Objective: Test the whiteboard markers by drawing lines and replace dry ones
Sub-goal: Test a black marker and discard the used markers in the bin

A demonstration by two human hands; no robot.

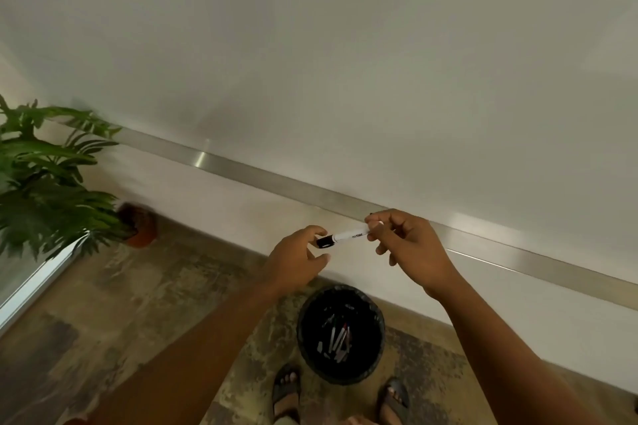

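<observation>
A white marker (pixel 347 236) with a black cap (pixel 324 241) is held level in the air between both hands, in front of the wall strip below the whiteboard (pixel 345 62) and above the floor (pixel 138 304). The right hand (pixel 411 248) pinches the marker's back end between thumb and forefinger, its other fingers (pixel 383 248) loosely curled beneath. The left hand (pixel 297 259) is at the capped end: its forefinger curls over the cap and the thumb sits just under it, so it looks to be gripping the cap, though the contact is partly hidden.

The whiteboard's metal lower edge (pixel 276 179) runs slantwise across the view, just behind the right hand.

Directly below the hands, on the floor against the wall, stands a black bin (pixel 303 321) with several markers (pixel 338 338) lying in its bottom, one with red on it. The person's feet in dark sandals (pixel 286 386) stand just beside the bin's near rim.

At the left, a green plant (pixel 45 176) in a brown pot (pixel 139 226) stands on the floor by the wall, next to a pale framed panel (pixel 34 286).
</observation>
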